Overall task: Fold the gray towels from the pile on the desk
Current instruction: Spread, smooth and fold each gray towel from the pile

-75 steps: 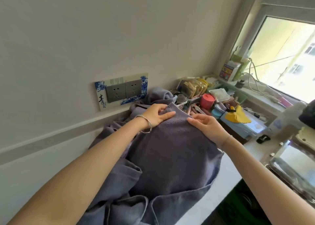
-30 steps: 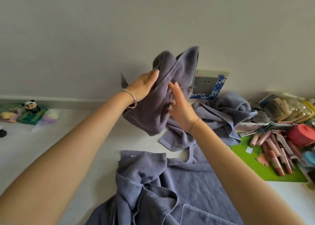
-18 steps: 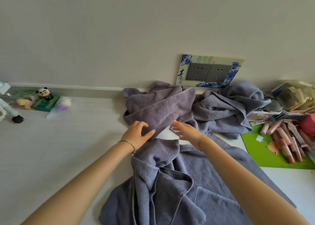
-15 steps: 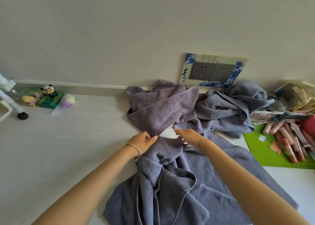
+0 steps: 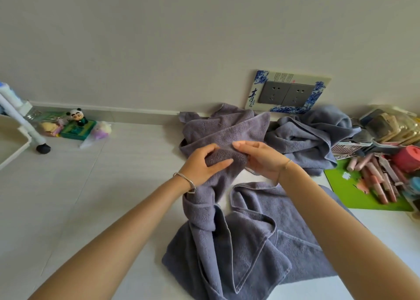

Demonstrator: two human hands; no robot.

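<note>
Gray terry towel (image 5: 247, 243), crumpled, lies at the near edge of the white surface (image 5: 113, 186), its far end drawn up into a bunch. Left hand (image 5: 202, 165) and right hand (image 5: 261, 161) both pinch that bunch, close together, thumbs over the cloth. Likely they are hunting for an edge or corner so it can be spread flat. Remaining pile (image 5: 304, 136) is heaped at the far edge against the wall, beside a green mat (image 5: 350, 195) at the right edge. No towel looks folded yet.
</note>
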